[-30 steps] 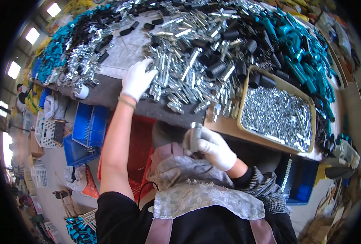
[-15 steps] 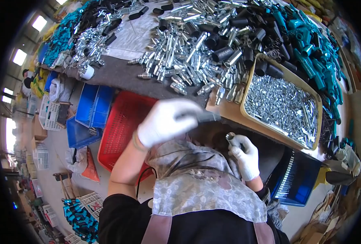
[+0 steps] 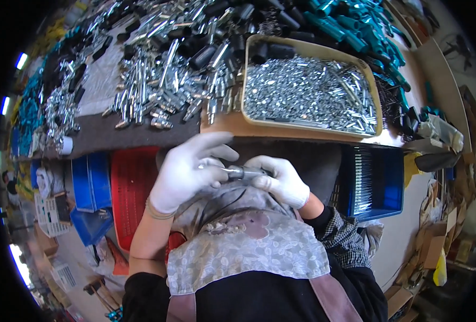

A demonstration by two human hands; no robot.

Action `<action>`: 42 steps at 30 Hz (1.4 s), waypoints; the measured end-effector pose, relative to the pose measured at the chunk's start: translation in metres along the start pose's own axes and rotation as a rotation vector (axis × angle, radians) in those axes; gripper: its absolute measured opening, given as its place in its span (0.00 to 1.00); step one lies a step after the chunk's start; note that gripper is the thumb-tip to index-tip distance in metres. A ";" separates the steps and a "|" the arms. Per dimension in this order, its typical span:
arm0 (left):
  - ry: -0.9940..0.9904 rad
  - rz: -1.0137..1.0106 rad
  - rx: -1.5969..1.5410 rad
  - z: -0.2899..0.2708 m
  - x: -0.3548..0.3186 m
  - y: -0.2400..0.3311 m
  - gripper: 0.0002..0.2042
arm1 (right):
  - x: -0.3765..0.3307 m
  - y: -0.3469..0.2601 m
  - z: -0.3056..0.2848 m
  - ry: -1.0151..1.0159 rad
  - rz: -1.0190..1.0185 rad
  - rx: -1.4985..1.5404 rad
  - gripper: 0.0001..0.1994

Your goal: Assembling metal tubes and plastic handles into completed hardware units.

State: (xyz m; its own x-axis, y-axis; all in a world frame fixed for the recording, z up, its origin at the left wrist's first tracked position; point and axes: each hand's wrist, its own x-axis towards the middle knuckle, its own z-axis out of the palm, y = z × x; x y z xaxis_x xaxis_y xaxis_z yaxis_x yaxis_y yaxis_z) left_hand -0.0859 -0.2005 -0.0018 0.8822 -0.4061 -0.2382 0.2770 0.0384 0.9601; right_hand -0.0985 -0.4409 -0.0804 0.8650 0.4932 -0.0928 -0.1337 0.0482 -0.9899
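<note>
Both hands wear white gloves and meet in front of my apron, below the bench edge. A short grey metal tube [image 3: 238, 172] lies sideways between them. My right hand [image 3: 282, 181] is closed around the tube's right end, with the thumb along it. My left hand [image 3: 187, 170] pinches a shiny metal piece at the tube's left end, its upper fingers lifted away. The fingers hide how the two pieces join.
A cream tray [image 3: 313, 129] of small metal parts stands at the bench edge. Behind lie piles of metal fittings [image 3: 157, 91], black sleeves [image 3: 203, 55] and teal parts [image 3: 350, 32]. Below are a red basket [image 3: 133, 188] and blue bins [image 3: 91, 182], with another blue bin [image 3: 388, 188] at the right.
My left hand has come down and my right hand has moved left and up, so their metal pieces now meet. The view has shifted toward the right.
</note>
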 end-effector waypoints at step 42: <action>0.383 0.477 -0.102 0.024 0.028 0.000 0.29 | 0.000 -0.097 -0.057 0.533 -0.069 0.044 0.12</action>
State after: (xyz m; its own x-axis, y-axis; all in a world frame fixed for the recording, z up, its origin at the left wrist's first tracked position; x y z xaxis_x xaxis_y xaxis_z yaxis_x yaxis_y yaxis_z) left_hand -0.0700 -0.2333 -0.0048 0.9866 0.0336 0.1597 -0.1631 0.2300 0.9594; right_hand -0.0578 -0.4948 0.0096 0.9965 -0.0210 -0.0808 -0.0781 0.1065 -0.9912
